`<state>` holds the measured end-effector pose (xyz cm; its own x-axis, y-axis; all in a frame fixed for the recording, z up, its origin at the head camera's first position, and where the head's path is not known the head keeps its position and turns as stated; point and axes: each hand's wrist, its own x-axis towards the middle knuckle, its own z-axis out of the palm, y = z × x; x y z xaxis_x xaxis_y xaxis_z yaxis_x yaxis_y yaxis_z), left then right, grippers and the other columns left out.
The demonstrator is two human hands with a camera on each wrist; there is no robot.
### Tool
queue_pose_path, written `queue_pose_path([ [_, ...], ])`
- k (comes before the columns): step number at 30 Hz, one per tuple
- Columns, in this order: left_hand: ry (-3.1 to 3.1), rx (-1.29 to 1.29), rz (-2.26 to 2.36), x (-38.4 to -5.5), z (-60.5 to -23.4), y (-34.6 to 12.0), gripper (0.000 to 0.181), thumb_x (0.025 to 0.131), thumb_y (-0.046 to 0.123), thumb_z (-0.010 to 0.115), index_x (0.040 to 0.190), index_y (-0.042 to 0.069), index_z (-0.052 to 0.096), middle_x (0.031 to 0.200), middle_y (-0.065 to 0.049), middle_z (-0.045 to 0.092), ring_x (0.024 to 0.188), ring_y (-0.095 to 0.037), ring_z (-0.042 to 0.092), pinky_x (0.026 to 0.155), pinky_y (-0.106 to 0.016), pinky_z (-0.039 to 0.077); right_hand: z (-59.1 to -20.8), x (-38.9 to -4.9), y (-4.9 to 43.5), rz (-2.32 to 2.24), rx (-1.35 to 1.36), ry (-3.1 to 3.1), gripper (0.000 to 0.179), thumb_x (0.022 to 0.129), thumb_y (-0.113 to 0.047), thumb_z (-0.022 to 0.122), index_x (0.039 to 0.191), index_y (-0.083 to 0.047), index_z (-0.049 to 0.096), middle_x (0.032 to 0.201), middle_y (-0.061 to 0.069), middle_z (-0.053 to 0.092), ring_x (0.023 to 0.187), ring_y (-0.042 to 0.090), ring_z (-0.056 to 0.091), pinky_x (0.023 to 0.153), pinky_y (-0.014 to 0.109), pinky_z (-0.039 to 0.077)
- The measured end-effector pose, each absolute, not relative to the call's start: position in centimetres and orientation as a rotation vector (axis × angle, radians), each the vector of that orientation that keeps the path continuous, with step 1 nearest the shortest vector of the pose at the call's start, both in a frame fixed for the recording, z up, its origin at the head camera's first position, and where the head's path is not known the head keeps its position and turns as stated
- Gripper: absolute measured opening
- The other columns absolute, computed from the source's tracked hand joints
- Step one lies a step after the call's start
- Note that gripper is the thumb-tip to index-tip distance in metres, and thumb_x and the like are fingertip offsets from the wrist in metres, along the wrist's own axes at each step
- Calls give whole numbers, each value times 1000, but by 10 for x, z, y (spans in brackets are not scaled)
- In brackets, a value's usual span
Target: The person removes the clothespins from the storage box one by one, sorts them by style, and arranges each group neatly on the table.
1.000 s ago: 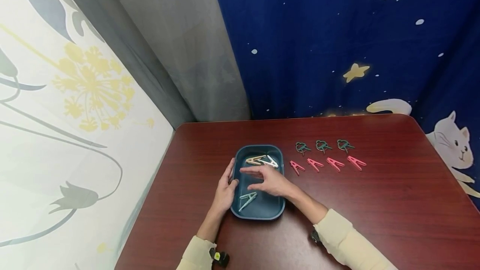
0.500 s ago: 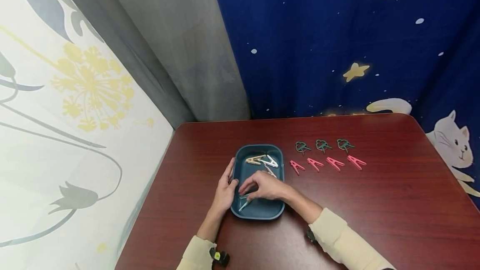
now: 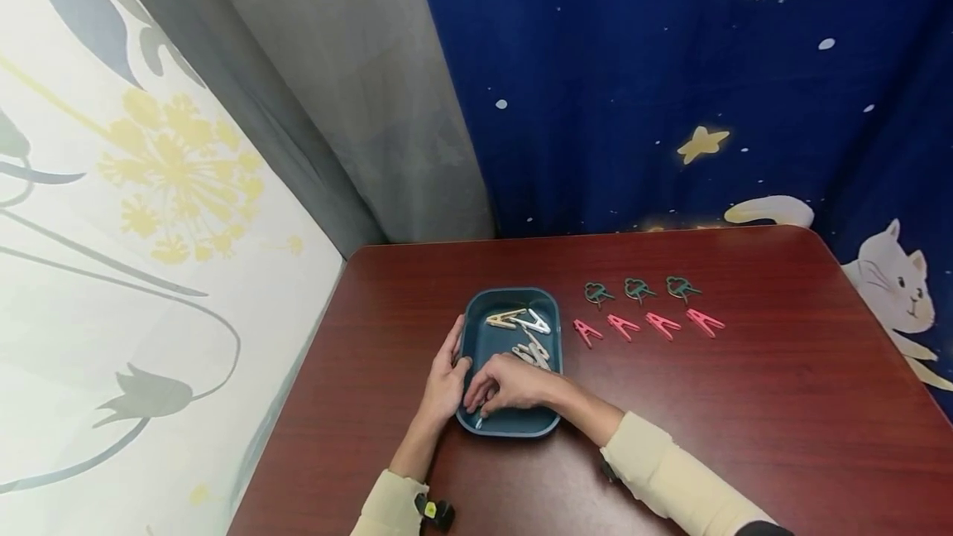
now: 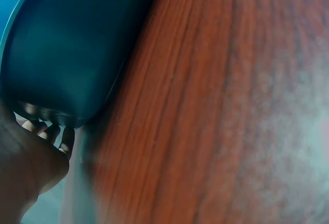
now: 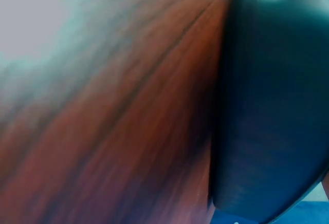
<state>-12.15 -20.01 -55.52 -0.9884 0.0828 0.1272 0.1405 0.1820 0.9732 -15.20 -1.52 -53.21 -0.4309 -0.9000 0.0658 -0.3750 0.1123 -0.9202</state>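
Note:
A blue rectangular tray stands on the table. My left hand holds its left side, thumb at the rim and fingers along the outer wall. My right hand reaches into the near part of the tray, fingers curled down and pinching a pale green clothespin, mostly hidden under the fingertips. Farther up in the tray lie a tan clothespin and a white clothespin. Several greyish clothespins lie just beyond the right hand. In the left wrist view, fingertips touch the tray's outer wall.
Right of the tray, a row of pink clothespins lies on the red-brown table. Behind them is a row of green wire-like clips. A blue curtain hangs behind the table, and a patterned wall borders its left side.
My right hand has moved toward the near left of the tray, its fingers closing down onto the pale green clothespin. Greyish clothespins now show where it was. The left hand stays put.

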Motion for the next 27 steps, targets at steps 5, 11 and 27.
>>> queue_pose_path([
  [5, -2362, -244, -1981, -121, -554, -198, 78, 98, -14, 42, 169, 14, 27, 172, -7, 30, 156, -24, 29, 123, -45, 25, -534, -150, -16, -1216, -1310, 1936, 31, 81, 10, 84, 108, -4, 82, 99, 3, 81, 93, 9, 77, 81, 22, 58],
  [11, -2343, -257, -2018, -120, -554, -198, 77, 99, -14, 41, 170, 15, 26, 172, -10, 30, 156, -28, 30, 123, -51, 25, -531, -145, -17, -978, -1479, 2093, 29, 81, 4, 87, 102, -15, 82, 95, -8, 80, 89, -2, 72, 83, 16, 53],
  [27, -2340, -251, -2020, -120, -556, -200, 77, 100, -15, 41, 170, 15, 27, 171, -10, 31, 155, -30, 33, 121, -51, 30, -535, -144, -18, -953, -1667, 2172, 14, 90, -7, 83, 100, -15, 87, 98, -12, 79, 92, -11, 63, 83, 10, 48],
])
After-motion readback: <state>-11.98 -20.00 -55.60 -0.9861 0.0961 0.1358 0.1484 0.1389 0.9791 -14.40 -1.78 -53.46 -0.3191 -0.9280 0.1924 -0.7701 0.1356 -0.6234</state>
